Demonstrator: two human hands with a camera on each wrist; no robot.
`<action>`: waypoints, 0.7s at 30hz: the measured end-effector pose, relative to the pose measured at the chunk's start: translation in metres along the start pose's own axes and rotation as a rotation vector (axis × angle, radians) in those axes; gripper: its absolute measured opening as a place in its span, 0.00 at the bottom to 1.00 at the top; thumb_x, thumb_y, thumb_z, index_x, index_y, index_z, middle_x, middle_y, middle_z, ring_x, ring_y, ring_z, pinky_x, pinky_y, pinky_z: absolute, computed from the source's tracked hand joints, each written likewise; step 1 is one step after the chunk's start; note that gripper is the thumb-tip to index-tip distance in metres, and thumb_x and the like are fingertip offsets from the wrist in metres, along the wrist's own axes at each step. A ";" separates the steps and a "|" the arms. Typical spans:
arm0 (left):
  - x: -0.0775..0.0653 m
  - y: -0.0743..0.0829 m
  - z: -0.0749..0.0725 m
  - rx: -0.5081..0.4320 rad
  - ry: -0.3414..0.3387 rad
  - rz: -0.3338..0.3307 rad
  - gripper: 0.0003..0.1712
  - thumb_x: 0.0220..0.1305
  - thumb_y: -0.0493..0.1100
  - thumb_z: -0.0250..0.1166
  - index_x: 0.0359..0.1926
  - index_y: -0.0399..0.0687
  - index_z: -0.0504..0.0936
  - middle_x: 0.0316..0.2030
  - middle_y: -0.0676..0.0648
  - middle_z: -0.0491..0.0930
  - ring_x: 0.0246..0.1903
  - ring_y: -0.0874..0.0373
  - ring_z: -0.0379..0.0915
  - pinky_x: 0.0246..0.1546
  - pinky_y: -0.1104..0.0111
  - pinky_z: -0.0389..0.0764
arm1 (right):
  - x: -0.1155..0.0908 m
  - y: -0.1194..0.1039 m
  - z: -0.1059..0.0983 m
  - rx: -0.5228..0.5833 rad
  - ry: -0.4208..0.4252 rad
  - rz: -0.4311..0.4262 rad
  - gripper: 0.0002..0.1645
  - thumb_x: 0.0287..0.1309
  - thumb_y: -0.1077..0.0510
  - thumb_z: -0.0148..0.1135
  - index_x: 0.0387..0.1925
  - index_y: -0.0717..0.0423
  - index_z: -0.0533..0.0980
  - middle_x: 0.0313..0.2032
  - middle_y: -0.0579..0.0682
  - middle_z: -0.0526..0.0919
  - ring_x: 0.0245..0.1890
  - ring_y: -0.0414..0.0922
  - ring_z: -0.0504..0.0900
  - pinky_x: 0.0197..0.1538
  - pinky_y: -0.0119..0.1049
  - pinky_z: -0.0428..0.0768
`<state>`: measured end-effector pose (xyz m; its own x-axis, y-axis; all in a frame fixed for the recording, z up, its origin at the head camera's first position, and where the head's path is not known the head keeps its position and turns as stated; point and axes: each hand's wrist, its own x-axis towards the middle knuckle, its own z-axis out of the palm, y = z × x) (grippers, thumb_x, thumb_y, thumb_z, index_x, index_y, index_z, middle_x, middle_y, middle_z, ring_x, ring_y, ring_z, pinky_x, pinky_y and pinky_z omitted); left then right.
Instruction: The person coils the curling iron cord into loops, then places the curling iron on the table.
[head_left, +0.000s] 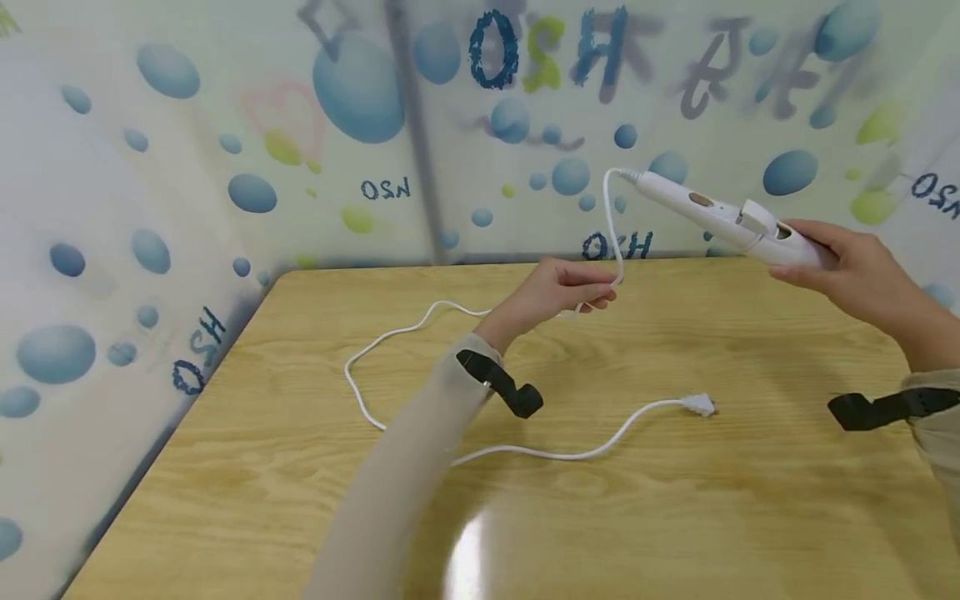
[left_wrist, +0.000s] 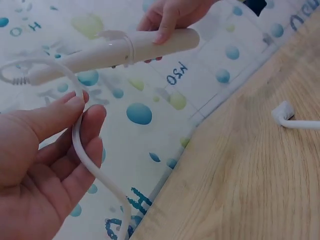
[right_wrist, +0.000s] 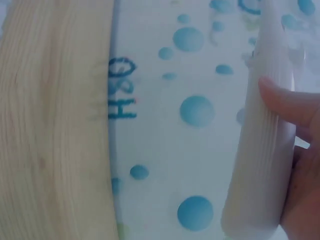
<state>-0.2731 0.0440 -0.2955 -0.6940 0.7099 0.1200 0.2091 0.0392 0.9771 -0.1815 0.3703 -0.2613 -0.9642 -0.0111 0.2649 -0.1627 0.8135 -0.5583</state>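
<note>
A: Largest first. Wooden surface (head_left: 750, 517), light grain, glare patch near the front edge. Behind it and along the left side, a wall covering (head_left: 187, 167) printed with blue bubbles and lettering.

B: Next, the appliance?

A: White hair straightener (head_left: 731, 221), held up in the air above the far right part of the surface, tilted, cord end pointing up and left. The right hand (head_left: 851, 267) is wrapped around its lower end; the right wrist view shows a fingertip pressed on the ribbed white barrel.

B: Cord?

A: White power cord (head_left: 405, 329) leaves the straightener's tip, drops down to the left hand (head_left: 558, 292), then loops across the surface to the left and back toward the middle. The left hand pinches it between thumb and fingers just below the straightener, hovering over the far part of the surface; the left wrist view confirms the cord running across the curled fingers.

B: Smallest item?

A: The plug (head_left: 701, 405), lying flat on the surface, right of centre, well apart from both hands.
</note>
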 end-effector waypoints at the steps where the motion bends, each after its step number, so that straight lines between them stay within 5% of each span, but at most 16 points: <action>1: -0.001 0.001 0.001 -0.014 -0.013 -0.003 0.16 0.62 0.37 0.59 0.51 0.36 0.78 0.36 0.44 0.82 0.35 0.57 0.78 0.39 0.65 0.77 | -0.002 -0.004 0.000 0.017 0.000 -0.009 0.38 0.60 0.53 0.58 0.68 0.56 0.56 0.58 0.67 0.64 0.39 0.33 0.64 0.29 0.17 0.62; 9: -0.005 0.002 -0.003 -0.092 -0.200 -0.080 0.15 0.65 0.36 0.56 0.49 0.29 0.77 0.32 0.45 0.80 0.32 0.58 0.74 0.41 0.65 0.76 | -0.021 -0.032 0.008 0.128 -0.007 -0.183 0.35 0.55 0.66 0.62 0.64 0.53 0.63 0.49 0.36 0.68 0.37 0.33 0.68 0.31 0.17 0.67; 15: -0.008 0.004 -0.012 0.040 -0.255 -0.067 0.07 0.61 0.35 0.60 0.38 0.32 0.78 0.25 0.46 0.75 0.26 0.58 0.69 0.34 0.66 0.75 | -0.035 -0.042 0.014 0.151 -0.100 -0.412 0.39 0.43 0.76 0.65 0.60 0.57 0.69 0.46 0.33 0.72 0.32 0.35 0.72 0.28 0.23 0.72; 21: -0.012 0.024 -0.027 0.290 -0.313 -0.076 0.06 0.61 0.36 0.61 0.34 0.37 0.82 0.20 0.49 0.73 0.16 0.61 0.60 0.19 0.72 0.64 | -0.041 -0.044 0.020 0.106 -0.257 -0.483 0.38 0.45 0.72 0.66 0.60 0.53 0.69 0.45 0.35 0.71 0.32 0.37 0.67 0.24 0.30 0.71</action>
<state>-0.2784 0.0178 -0.2692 -0.4818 0.8747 -0.0536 0.3809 0.2641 0.8861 -0.1387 0.3228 -0.2635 -0.7925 -0.5206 0.3176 -0.6064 0.6177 -0.5006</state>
